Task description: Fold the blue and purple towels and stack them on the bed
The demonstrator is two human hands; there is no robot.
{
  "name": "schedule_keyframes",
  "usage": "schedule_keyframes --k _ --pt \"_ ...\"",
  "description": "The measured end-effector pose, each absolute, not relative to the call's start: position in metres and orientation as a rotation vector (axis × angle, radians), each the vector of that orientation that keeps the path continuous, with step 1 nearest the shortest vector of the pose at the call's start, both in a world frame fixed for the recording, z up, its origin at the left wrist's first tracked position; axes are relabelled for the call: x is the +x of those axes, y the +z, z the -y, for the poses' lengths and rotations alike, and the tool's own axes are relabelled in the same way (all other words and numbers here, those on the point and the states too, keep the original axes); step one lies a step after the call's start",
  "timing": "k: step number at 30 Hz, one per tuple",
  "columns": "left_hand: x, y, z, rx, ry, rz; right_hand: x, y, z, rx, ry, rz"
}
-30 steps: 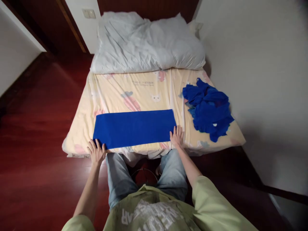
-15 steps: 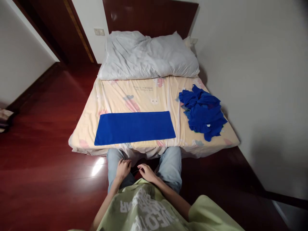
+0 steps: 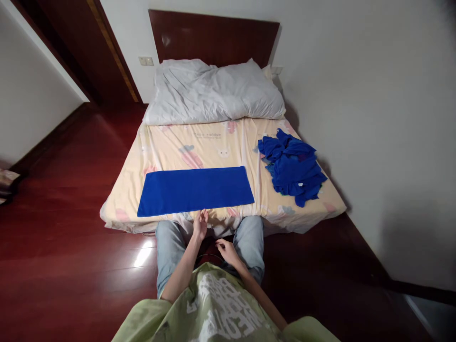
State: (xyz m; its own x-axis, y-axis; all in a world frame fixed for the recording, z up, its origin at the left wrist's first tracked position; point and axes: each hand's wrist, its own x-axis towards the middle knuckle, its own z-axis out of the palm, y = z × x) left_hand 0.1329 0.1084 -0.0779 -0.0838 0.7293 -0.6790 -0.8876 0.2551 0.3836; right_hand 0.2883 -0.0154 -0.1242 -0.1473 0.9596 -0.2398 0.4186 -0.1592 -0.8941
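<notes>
Left hand now forward from the lap, fingertips at the near edge of the flat blue cloth; contact hard to tell. Grip loosely spread, no pinch visible. Right hand over the lap, much as half a second ago, apart from the cloth; fingers bent inward, nothing seen in the grip, spread or pressed together impossible to tell. A second ago, both hands at the cloth's near corners; corners now free. Judged a lull in handling, cloth lying smooth without being pinned.

Surface: cloth stretched lengthwise near the front edge of the bed, on a yellow printed sheet; to its right, apart, a crumpled blue heap.

Room: dark red floor, dark door, switch plate; then brown headboard behind rumpled pale bedding; pale wall at far right.
</notes>
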Motion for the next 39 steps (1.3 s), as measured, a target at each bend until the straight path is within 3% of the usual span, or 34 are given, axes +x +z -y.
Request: schedule_keyframes --k 14,23,27,32,39 --pt "0.152 -0.085 -0.133 -0.261 1.432 -0.911 0.291 -0.103 -0.012 -1.492 1.367 1.474" --pt "0.146 -0.101 -0.134 -0.294 1.440 -0.861 0.256 -0.020 -0.231 -1.371 0.963 1.786" --pt "0.142 -0.098 -0.135 -0.359 1.456 -0.847 0.227 0.002 -0.341 -1.537 0.843 2.107" --pt "0.143 -0.096 -0.135 -0.485 1.474 -0.809 0.201 -0.008 -0.418 -1.721 0.958 2.271" --pt "0.145 -0.101 -0.140 -0.533 1.431 -0.832 0.190 -0.034 -0.445 -1.804 1.055 2.258"
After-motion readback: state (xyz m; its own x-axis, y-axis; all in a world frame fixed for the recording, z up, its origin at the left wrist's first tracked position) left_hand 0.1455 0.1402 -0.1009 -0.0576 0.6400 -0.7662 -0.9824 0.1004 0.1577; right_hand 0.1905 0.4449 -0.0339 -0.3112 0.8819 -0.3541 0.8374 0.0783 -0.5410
